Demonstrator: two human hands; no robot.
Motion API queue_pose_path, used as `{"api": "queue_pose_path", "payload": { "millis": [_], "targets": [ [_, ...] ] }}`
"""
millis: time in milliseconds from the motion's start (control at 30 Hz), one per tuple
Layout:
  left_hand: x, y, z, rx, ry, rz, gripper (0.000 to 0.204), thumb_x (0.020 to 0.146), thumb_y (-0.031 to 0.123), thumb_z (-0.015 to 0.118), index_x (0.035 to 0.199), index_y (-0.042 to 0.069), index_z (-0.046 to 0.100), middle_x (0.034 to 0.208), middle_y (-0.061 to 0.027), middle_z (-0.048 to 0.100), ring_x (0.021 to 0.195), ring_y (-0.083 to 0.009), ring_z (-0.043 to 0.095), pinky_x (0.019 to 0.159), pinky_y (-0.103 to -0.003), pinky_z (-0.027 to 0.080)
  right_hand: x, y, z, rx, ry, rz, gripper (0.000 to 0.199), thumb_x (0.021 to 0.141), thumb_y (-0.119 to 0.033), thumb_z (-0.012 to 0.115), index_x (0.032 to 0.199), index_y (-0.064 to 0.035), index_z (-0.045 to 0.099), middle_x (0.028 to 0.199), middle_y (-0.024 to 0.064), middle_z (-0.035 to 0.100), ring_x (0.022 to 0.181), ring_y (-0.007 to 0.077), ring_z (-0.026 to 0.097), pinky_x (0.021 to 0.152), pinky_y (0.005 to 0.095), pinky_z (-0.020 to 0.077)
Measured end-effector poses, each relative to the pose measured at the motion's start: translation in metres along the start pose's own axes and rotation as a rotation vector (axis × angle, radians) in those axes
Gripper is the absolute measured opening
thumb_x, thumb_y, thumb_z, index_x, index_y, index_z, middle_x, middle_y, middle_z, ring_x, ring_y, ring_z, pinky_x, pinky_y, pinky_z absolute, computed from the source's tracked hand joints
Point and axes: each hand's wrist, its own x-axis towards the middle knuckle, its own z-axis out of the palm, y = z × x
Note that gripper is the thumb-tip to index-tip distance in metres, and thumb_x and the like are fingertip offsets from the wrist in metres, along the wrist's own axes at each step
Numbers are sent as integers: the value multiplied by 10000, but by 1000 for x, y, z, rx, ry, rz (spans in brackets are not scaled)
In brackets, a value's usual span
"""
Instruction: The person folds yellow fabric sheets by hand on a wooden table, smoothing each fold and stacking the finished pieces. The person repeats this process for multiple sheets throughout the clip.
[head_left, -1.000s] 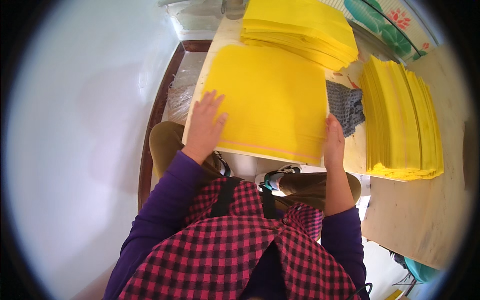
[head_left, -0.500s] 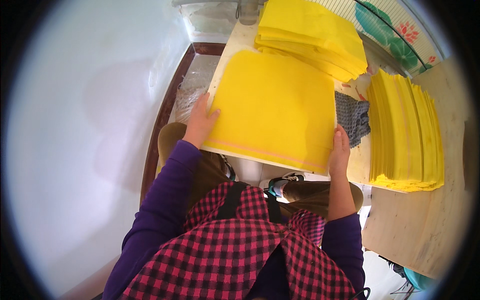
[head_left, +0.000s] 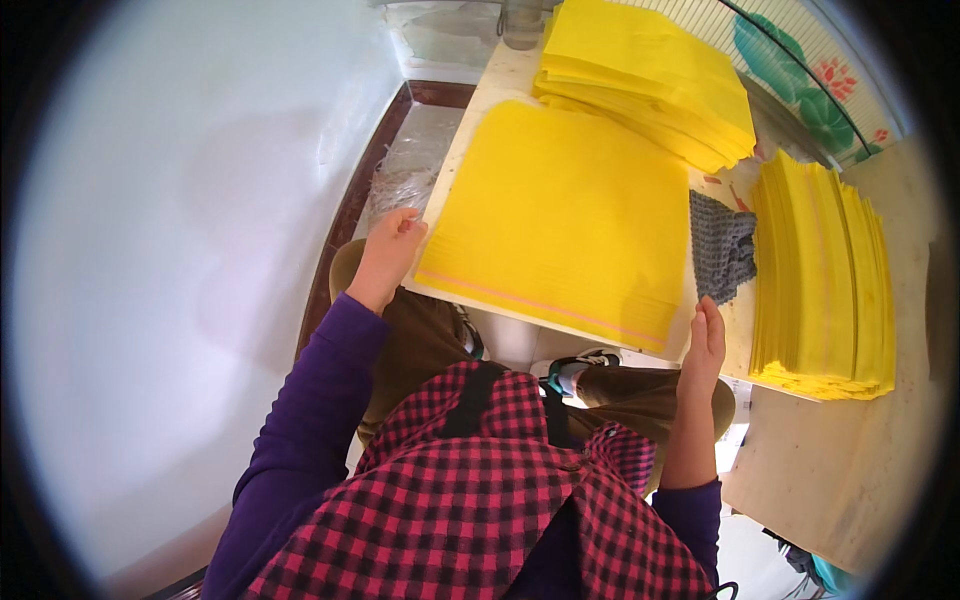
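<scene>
A flat yellow fabric-like sheet (head_left: 565, 215) with a pink line near its front edge lies on the pale table in front of me. Several layered edges show at its front, so it seems to be a stack. Just off its left edge is my left hand (head_left: 388, 258), its fingers curled in with nothing visible in them. Beyond the front right corner, my right hand (head_left: 703, 350) holds nothing, its fingers stretched out and pointing away from me. A grey waffle-textured cloth (head_left: 722, 245) lies just past those fingertips.
Behind the sheet lies a thick yellow pile (head_left: 650, 80). Another tall yellow stack (head_left: 825, 280) stands at the right. A glass jar (head_left: 523, 25) sits at the far left of the table (head_left: 478, 120). The white wall (head_left: 200, 250) rises close on my left, with clear plastic wrapping (head_left: 403, 180) below.
Both hands have come off the sides of the yellow sheet. The left fingers have curled in; the right hand has moved outward and toward me. The whole view has shifted slightly.
</scene>
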Motion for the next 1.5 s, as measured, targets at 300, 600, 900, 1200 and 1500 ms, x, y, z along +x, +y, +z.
{"api": "queue_pose_path", "payload": {
  "millis": [300,600,900,1200,1500],
  "targets": [
    [12,22,7,163,-111,-146,311,871,264,625,1036,7,565,876,-31,571,777,-105,535,630,-253,424,-41,3,-12,70,-22,29,381,983,-183,493,1308,16,487,1245,110,542,1170,173,497,1017,287,361],
    [39,19,21,475,-91,-121,346,805,254,707,942,-23,551,847,-69,582,752,-153,562,662,-291,472,-45,18,-16,204,-13,51,358,983,-166,486,1299,1,502,1261,96,538,1186,163,485,1023,284,356],
    [49,24,30,152,-226,-256,256,801,98,673,969,-94,645,881,-148,683,756,-214,670,673,-315,521,-41,27,-20,285,-32,42,357,974,-123,494,1305,12,483,1263,126,533,1201,196,486,1024,303,359],
    [41,36,31,273,-154,-142,311,738,150,709,933,-86,651,868,-156,685,750,-231,675,673,-334,522,-42,23,-22,273,-47,79,381,981,-155,480,1320,20,468,1283,120,526,1216,181,476,1031,296,355],
    [40,24,45,767,28,93,435,633,258,767,901,-61,646,913,-222,664,877,-312,660,765,-384,525,-41,30,-22,321,-47,54,371,982,-150,479,1313,17,475,1277,109,530,1214,173,470,1026,288,354]
  ]
}}
